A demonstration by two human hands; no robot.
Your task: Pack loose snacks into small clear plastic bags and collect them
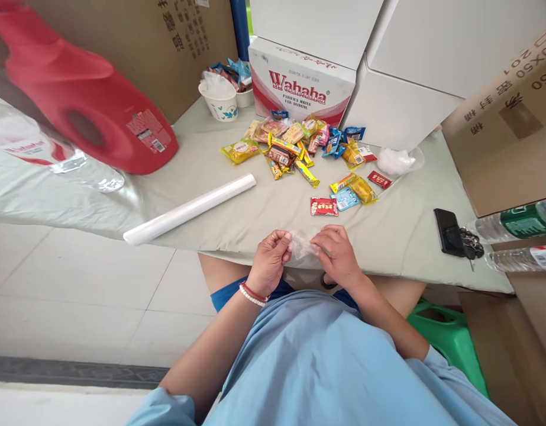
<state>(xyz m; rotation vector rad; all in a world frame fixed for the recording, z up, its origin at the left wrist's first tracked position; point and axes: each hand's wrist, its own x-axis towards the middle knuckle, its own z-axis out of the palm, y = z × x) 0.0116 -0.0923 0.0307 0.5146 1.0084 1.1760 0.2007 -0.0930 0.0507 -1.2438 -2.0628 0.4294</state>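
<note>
Between my two hands, at the table's front edge, is a crumpled clear plastic bag (303, 245). My left hand (273, 255) pinches its left side between thumb and fingers. On the other side my right hand (337, 254) has its fingers closed on the bag too. Just beyond the hands lies a red packet (324, 206), with a light blue packet (345, 199) and a yellow-wrapped snack (362, 188) touching each other beside it. A smaller red packet (379, 179) is to their right. Farther back is a loose pile of wrapped snacks (294, 145).
A white plastic roll (190, 210) lies left. Behind it stand a red jug (90, 100) and a water bottle (55, 151). Paper cups (219, 100) and a Wahaha box (301, 80) are at the back. A bowl with white plastic (399, 161), keys (471, 242) and bottles (521, 225) are right.
</note>
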